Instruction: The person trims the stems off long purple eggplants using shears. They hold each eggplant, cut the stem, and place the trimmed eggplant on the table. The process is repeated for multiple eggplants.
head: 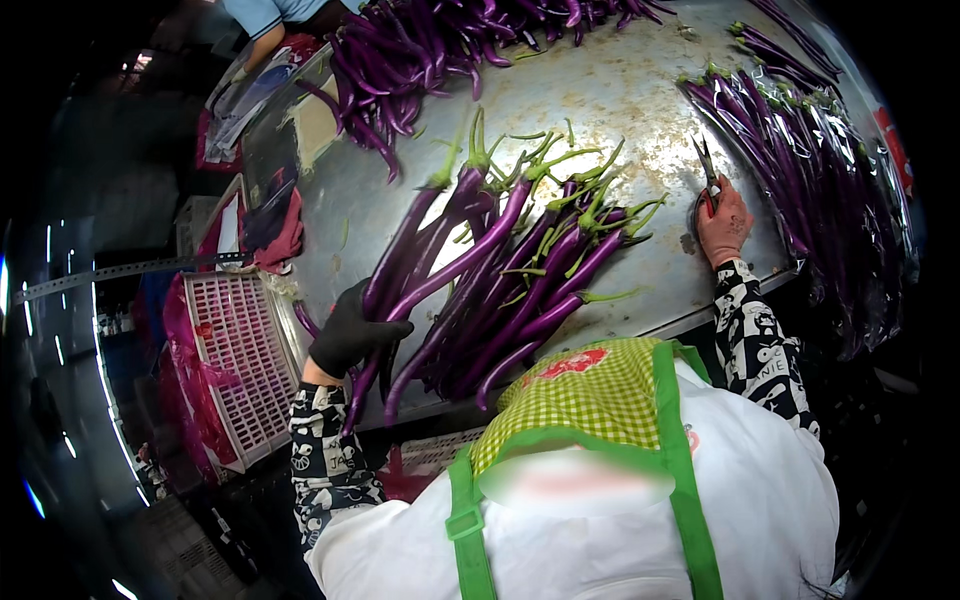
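My left hand (352,330), in a black glove, grips several long purple eggplants (465,255) near their lower ends. Their green stems point away from me, fanned out above the metal table. More loose eggplants (540,292) lie right beside this bunch, with long green stalks. My right hand (724,222), in a reddish glove, rests at the table's right side around the handles of a pair of scissors (708,166). The blades point away from me and stand slightly apart.
The metal table (600,97) bears a large eggplant pile (420,45) at its far side. Eggplants in clear plastic (810,172) lie to the right. At left stand a pink-lined plastic crate (240,360) and a dark red cloth (281,232). Another person's arm (262,49) shows at the far left.
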{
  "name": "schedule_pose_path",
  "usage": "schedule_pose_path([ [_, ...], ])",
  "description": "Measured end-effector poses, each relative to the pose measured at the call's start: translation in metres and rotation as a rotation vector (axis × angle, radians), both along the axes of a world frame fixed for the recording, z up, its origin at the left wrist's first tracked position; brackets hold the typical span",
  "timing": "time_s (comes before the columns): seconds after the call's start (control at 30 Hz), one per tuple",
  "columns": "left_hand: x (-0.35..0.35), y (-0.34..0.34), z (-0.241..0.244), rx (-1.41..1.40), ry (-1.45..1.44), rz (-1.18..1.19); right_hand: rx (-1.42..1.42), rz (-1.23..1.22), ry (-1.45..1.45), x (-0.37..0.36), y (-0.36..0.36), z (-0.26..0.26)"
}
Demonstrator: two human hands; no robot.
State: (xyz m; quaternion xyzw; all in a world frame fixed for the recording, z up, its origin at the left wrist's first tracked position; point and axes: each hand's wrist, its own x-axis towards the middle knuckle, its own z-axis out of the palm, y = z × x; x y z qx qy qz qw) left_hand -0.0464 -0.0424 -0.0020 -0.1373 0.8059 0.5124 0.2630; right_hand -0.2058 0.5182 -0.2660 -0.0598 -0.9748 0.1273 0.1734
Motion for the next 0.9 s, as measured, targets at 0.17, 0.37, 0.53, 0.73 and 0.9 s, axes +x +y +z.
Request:
schedule_pose_path([
  [0.17,0.023,0.001,-0.063,0.251,-0.243,0.095,-0.025,-0.005,-0.064,-0.002,-0.006,0.004],
  [0.37,0.013,0.024,-0.026,0.279,-0.134,0.134,-0.458,0.027,-0.09,-0.003,0.013,-0.002],
  [0.53,0.037,0.003,0.019,0.041,0.125,0.144,-1.4,0.218,-0.289,0.038,-0.036,0.09],
  [0.73,0.049,-0.007,0.039,0.074,0.125,0.19,-1.656,0.661,-0.742,0.104,-0.112,0.186],
  [0.9,0.059,-0.006,0.025,0.033,0.099,0.146,-0.998,1.075,-0.563,0.099,-0.15,0.193],
])
